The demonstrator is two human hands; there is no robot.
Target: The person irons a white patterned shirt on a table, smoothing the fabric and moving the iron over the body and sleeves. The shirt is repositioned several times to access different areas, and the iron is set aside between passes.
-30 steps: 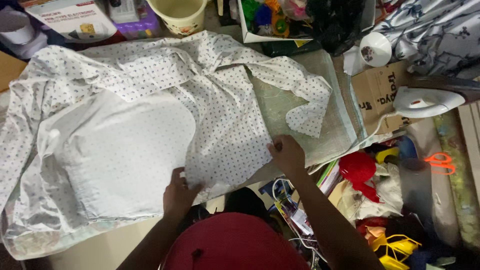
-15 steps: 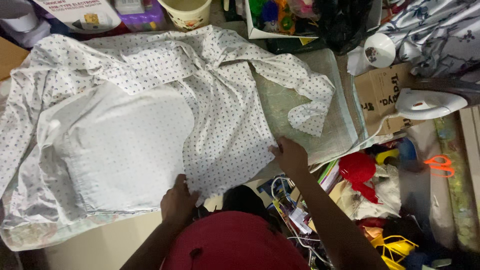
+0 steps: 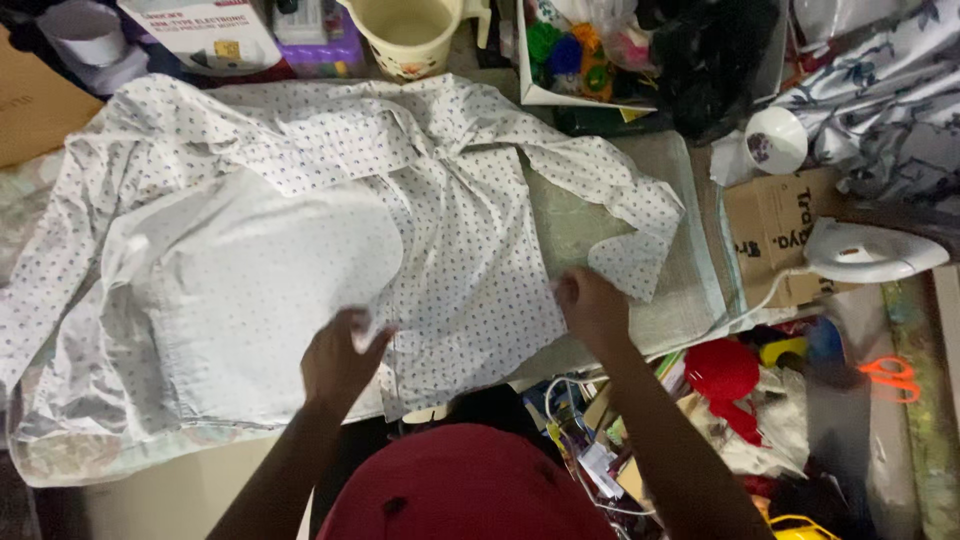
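- On the padded ironing surface [image 3: 690, 270], w/ pale green cover showing at the right end, lies a white shirt [image 3: 300, 230] w/ small dark print, spread open and inside-out, plain lining side up at left-centre.
- Left hand [image 3: 340, 362] sits at the near hem, about mid-shirt, where the printed front panel meets the plain part; fingers look bent round the fabric edge, pinching it. Motion blur, so exact grip is hard to read.
- Right hand [image 3: 590, 305] is at the right near corner of the front panel, just beside the dangling sleeve cuff [image 3: 635, 262]; fingers curled onto the cloth, prob. gripping or pressing its edge – can't tell which.
- Step in hand, as I judge it: laying out and flattening the front panel betw. both hands, ready for pressing.
- Next move would call for an even pull on both edges, so creases near the collar [image 3: 430, 130] flatten w/o dragging the rest off the pad.
- Iron [image 3: 870, 250], white, rests well apart at the right on a cardboard box [image 3: 770, 215], cord trailing toward the pad; neither hand is near it.
- Round about: cream bucket [image 3: 405, 35] at the far edge, white cup [image 3: 775, 140], red bundle [image 3: 722, 368], orange scissors [image 3: 890, 372].
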